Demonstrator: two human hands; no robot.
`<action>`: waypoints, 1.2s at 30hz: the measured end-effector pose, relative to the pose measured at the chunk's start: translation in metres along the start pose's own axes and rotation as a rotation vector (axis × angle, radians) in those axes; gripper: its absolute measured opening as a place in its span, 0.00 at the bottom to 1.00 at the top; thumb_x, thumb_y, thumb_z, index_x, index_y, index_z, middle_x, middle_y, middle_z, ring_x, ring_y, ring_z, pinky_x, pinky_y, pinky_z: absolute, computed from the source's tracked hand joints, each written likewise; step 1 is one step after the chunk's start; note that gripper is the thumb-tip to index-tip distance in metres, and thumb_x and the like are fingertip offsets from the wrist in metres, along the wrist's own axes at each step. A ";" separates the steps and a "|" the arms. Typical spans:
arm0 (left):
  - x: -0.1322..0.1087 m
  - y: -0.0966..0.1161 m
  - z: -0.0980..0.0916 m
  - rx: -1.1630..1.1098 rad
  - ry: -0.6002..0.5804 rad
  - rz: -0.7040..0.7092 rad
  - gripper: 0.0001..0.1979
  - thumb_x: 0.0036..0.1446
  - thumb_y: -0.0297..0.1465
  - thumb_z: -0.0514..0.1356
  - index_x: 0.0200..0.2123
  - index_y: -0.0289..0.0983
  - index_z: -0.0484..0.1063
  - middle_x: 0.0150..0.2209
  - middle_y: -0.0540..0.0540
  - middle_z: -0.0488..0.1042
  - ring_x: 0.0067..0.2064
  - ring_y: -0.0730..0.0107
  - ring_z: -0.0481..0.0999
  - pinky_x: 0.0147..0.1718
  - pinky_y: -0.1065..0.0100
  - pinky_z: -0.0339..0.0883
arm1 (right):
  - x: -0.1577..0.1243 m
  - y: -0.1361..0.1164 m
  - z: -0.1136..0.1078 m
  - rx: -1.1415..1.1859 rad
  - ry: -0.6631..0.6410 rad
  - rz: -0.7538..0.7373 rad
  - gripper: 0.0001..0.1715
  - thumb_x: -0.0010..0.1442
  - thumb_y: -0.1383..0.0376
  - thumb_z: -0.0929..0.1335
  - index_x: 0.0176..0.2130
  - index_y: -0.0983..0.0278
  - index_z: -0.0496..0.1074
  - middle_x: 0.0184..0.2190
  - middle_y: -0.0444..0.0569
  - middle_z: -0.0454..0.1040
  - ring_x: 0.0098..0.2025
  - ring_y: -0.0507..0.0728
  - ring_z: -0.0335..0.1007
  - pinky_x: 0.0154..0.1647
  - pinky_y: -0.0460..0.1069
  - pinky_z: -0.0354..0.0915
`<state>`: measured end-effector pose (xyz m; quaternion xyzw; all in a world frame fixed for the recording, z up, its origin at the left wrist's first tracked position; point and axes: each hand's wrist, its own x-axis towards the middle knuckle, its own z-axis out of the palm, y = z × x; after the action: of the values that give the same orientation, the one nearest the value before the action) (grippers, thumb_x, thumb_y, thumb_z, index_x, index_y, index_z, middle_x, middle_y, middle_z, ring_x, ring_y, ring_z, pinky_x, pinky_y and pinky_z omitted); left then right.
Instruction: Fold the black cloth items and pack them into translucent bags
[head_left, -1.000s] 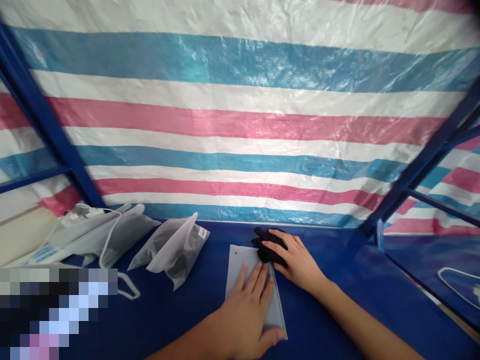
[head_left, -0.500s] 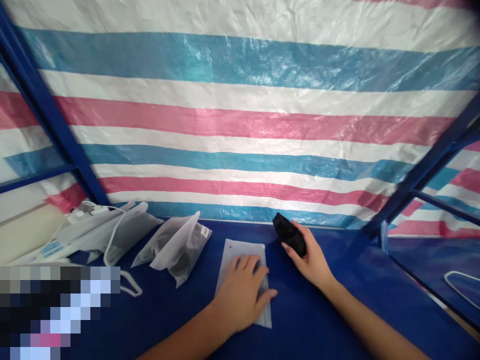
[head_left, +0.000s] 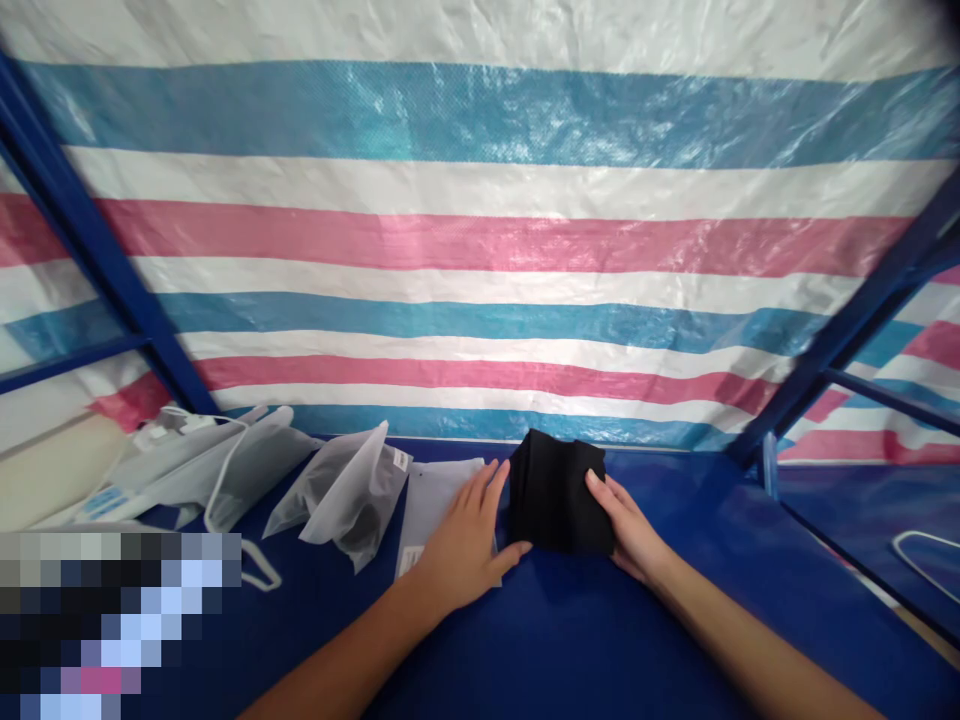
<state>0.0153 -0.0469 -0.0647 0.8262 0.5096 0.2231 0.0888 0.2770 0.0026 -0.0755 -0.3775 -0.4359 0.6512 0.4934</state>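
Note:
A folded piece of black cloth (head_left: 559, 495) is held at its right edge by my right hand (head_left: 630, 525), with the thumb on its front and the fingers behind. The cloth's broad side faces me. My left hand (head_left: 465, 540) has its fingers stretched and the thumb apart, just left of the cloth. Beneath and beside that hand lies a flat frosted plastic bag (head_left: 435, 495) with a white label near its lower left. The hand covers part of this bag.
Left of the flat bag stand filled frosted bags (head_left: 345, 495), with more bags (head_left: 255, 460) and white hangers (head_left: 262, 570) further left. A blue frame (head_left: 832, 335) borders the blue surface (head_left: 525, 650), and a striped plastic sheet (head_left: 480, 240) hangs behind. Another hanger (head_left: 926, 570) lies far right.
My right hand has brought the black cloth left and turned its broad side toward me. My left hand has shifted slightly left and up, and the flat bag has moved left with it.

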 end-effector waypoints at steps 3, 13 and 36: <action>-0.002 0.008 -0.003 -0.059 -0.006 0.079 0.54 0.66 0.43 0.67 0.80 0.49 0.32 0.81 0.37 0.33 0.80 0.42 0.45 0.73 0.41 0.58 | -0.005 -0.004 0.006 0.043 -0.105 0.096 0.36 0.67 0.38 0.70 0.59 0.60 0.78 0.53 0.55 0.85 0.57 0.69 0.82 0.60 0.61 0.77; -0.003 0.026 -0.016 0.054 0.083 0.350 0.36 0.66 0.22 0.57 0.75 0.46 0.58 0.77 0.44 0.57 0.80 0.44 0.44 0.76 0.33 0.46 | -0.008 -0.020 0.003 0.361 -0.281 0.301 0.31 0.65 0.41 0.73 0.52 0.62 0.83 0.50 0.54 0.86 0.62 0.69 0.78 0.71 0.62 0.66; -0.006 0.032 -0.012 -0.198 0.315 0.444 0.23 0.72 0.20 0.52 0.61 0.44 0.75 0.60 0.46 0.81 0.61 0.62 0.76 0.60 0.55 0.70 | -0.025 0.000 0.003 -0.702 -0.438 -0.658 0.64 0.67 0.35 0.67 0.81 0.57 0.34 0.81 0.55 0.39 0.81 0.76 0.33 0.81 0.70 0.37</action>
<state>0.0332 -0.0677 -0.0443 0.8602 0.2993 0.4112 0.0377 0.2797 -0.0225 -0.0732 -0.2183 -0.8161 0.3404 0.4130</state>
